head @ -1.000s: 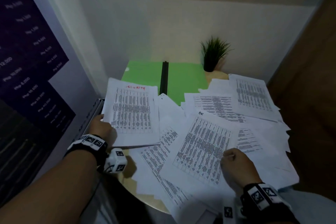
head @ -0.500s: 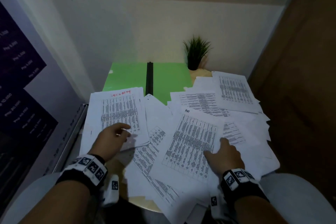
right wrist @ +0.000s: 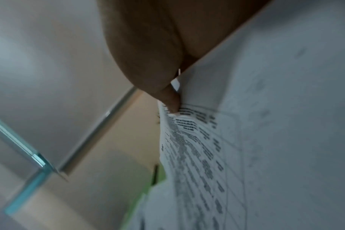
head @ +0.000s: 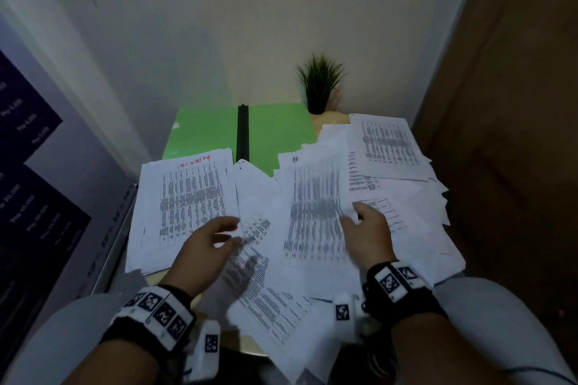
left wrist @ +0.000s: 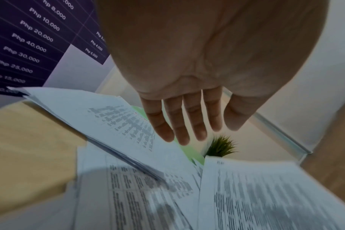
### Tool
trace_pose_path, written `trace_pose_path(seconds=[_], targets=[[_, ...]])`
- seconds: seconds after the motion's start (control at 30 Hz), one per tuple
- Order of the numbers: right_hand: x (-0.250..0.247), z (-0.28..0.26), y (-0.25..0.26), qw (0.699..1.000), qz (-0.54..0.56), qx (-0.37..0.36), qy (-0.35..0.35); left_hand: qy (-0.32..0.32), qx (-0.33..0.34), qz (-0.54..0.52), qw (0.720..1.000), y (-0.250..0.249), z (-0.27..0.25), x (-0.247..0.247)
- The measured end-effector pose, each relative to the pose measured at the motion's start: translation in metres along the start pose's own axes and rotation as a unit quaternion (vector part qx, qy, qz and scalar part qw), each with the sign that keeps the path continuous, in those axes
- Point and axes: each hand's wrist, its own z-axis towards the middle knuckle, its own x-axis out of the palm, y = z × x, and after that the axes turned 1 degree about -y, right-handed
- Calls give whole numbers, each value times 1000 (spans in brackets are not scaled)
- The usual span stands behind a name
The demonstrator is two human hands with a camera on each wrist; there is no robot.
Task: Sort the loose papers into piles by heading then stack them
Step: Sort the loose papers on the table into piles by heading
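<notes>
Loose printed papers cover a small round table. A pile headed SECURITY in red lies at the left. My right hand pinches the right edge of a printed sheet and holds it raised over the heap; in the right wrist view the thumb presses on that sheet. My left hand hovers with straight fingers above the papers between the SECURITY pile and the raised sheet, holding nothing. The left wrist view shows its fingers spread above the SECURITY pile.
A green folder with a black spine lies open at the back of the table. A small potted plant stands behind it. A glass wall with a dark price poster is at the left, a wooden panel at the right.
My right hand went from resting on the sheet's lower edge to pinching it and lifting it up. My left hand left the SECURITY pile and moved right, toward the middle.
</notes>
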Motion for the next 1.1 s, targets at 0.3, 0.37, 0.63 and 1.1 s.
trace_pose_path(seconds=[0.3, 0.37, 0.63, 1.1], targets=[[10, -16, 17, 976, 170, 7, 137, 44, -111, -136, 983, -26, 5, 26], [21, -14, 4, 982, 113, 17, 152, 30, -135, -129, 982, -29, 4, 22], [34, -13, -40, 949, -272, -53, 147, -121, -137, -68, 981, 0, 18, -30], [37, -30, -40, 933, -296, -75, 188, -160, -134, -113, 972, -9, 9, -44]])
